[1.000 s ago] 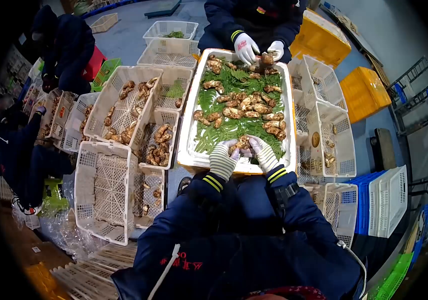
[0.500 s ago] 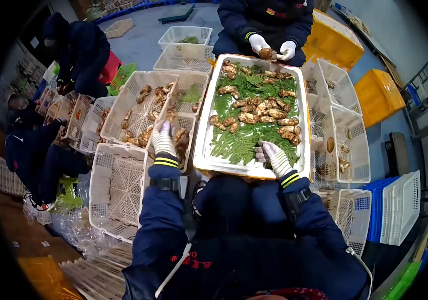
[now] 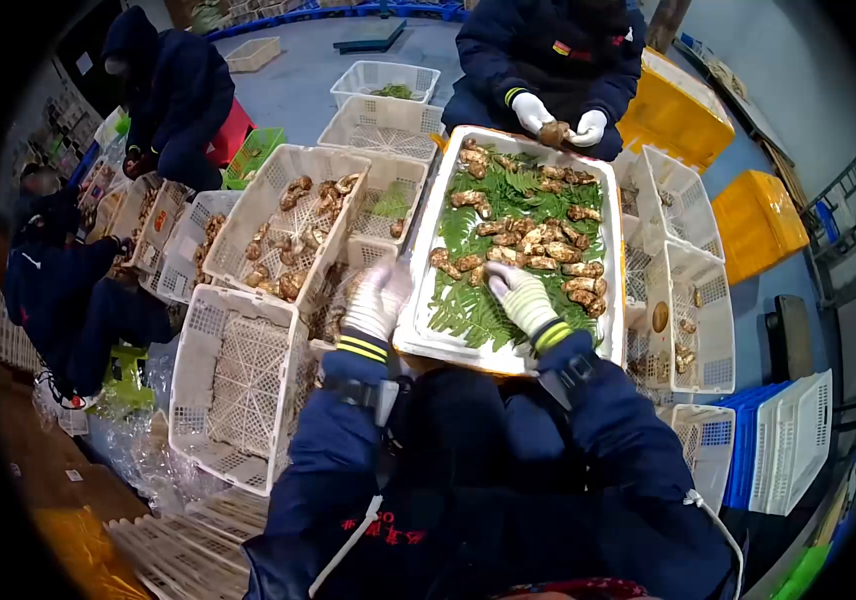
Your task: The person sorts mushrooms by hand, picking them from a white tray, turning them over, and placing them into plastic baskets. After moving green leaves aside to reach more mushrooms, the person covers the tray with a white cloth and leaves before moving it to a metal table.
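Note:
A white foam tray (image 3: 418, 335) stands before my knees, lined with green fern fronds (image 3: 468, 312) and bearing rows of brown-and-cream matsutake mushrooms (image 3: 538, 240). My right hand (image 3: 522, 298), in a pale glove, is over the ferns with its fingers drawn together beside the nearest mushrooms. Whatever its fingertips hold, if anything, is hidden. My left hand (image 3: 378, 300), also gloved, is at the tray's left edge, above a mushroom basket (image 3: 326, 290). Its fingers are smeared by motion, so a grip cannot be made out.
Facing me, a co-worker's gloved hands (image 3: 560, 128) hold a mushroom at the tray's far edge. White plastic baskets (image 3: 238, 375) flank the tray on both sides, several with mushrooms. Yellow boxes (image 3: 756, 222) stand at right. Two other people (image 3: 173, 95) work at left.
My left hand has moved right, from the baskets to the tray's edge. My right hand has moved up and left over the ferns, closer to the mushrooms. The view has shifted slightly.

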The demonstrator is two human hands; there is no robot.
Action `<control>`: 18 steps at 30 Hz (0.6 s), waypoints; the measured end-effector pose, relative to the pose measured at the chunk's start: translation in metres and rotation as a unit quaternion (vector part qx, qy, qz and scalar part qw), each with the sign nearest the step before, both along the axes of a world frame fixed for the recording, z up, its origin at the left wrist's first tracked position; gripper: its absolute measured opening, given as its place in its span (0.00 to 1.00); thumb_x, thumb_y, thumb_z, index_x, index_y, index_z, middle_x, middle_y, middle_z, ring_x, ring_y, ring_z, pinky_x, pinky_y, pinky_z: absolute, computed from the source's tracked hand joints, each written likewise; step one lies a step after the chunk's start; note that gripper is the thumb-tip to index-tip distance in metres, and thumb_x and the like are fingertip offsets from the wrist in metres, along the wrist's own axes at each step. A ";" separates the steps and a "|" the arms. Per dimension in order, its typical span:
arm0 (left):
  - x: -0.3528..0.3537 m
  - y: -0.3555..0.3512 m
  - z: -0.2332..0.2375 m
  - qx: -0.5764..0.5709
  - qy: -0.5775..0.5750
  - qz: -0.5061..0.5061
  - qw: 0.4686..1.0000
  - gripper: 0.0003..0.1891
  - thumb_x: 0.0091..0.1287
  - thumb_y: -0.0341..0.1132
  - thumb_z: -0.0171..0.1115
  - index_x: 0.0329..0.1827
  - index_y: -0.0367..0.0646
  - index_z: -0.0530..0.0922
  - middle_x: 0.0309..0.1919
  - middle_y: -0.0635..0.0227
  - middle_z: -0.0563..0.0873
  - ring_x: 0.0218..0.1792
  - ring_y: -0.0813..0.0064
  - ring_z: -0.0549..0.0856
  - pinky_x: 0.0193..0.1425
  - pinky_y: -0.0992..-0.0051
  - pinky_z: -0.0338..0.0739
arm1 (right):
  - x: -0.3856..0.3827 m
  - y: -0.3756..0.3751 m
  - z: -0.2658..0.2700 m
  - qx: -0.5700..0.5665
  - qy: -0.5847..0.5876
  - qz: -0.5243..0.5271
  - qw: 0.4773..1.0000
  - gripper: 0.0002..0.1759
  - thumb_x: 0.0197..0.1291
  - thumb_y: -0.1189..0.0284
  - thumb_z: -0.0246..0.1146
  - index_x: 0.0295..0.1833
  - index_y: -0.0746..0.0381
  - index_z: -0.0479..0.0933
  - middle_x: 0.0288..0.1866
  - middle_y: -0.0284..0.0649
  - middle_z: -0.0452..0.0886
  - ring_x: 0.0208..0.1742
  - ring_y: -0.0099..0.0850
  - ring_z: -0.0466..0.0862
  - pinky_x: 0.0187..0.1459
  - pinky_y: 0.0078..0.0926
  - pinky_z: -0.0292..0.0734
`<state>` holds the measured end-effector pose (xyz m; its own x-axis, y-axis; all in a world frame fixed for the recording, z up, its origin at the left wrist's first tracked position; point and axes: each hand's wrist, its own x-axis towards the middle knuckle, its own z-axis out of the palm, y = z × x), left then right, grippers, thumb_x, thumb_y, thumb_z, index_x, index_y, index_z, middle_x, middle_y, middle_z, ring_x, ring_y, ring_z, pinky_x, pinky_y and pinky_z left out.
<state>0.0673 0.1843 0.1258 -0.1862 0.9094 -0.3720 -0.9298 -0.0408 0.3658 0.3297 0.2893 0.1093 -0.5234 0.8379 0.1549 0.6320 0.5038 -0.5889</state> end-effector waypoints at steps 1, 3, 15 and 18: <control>0.016 0.008 -0.032 0.042 -0.026 -0.046 0.998 0.16 0.71 0.32 0.61 0.59 0.37 0.78 0.53 0.57 0.84 0.54 0.60 0.85 0.61 0.58 0.83 | -0.015 0.008 0.008 0.093 -0.017 0.031 0.995 0.17 0.65 0.67 0.62 0.58 0.58 0.81 0.52 0.43 0.86 0.55 0.45 0.83 0.57 0.40 0.78; 0.054 0.011 -0.060 0.064 -0.061 -0.104 0.991 0.17 0.72 0.30 0.60 0.62 0.37 0.76 0.56 0.55 0.82 0.57 0.57 0.83 0.64 0.54 0.80 | -0.044 0.036 -0.007 0.186 -0.124 0.071 0.972 0.20 0.62 0.69 0.62 0.61 0.56 0.79 0.60 0.42 0.83 0.66 0.46 0.76 0.65 0.42 0.73; 0.100 0.004 -0.064 0.031 0.045 -0.090 0.994 0.23 0.76 0.35 0.57 0.72 0.42 0.68 0.66 0.52 0.77 0.67 0.53 0.77 0.70 0.55 0.74 | -0.010 0.016 -0.011 -0.476 0.533 0.002 0.700 0.20 0.75 0.59 0.58 0.61 0.62 0.77 0.54 0.41 0.85 0.50 0.35 0.86 0.54 0.37 0.83; 0.098 0.002 -0.076 0.086 0.056 -0.085 0.991 0.23 0.76 0.35 0.57 0.71 0.41 0.68 0.65 0.49 0.77 0.66 0.52 0.78 0.70 0.56 0.75 | 0.020 -0.011 0.007 -0.547 0.545 -0.018 0.636 0.19 0.73 0.60 0.61 0.60 0.61 0.77 0.52 0.42 0.85 0.50 0.36 0.87 0.54 0.41 0.84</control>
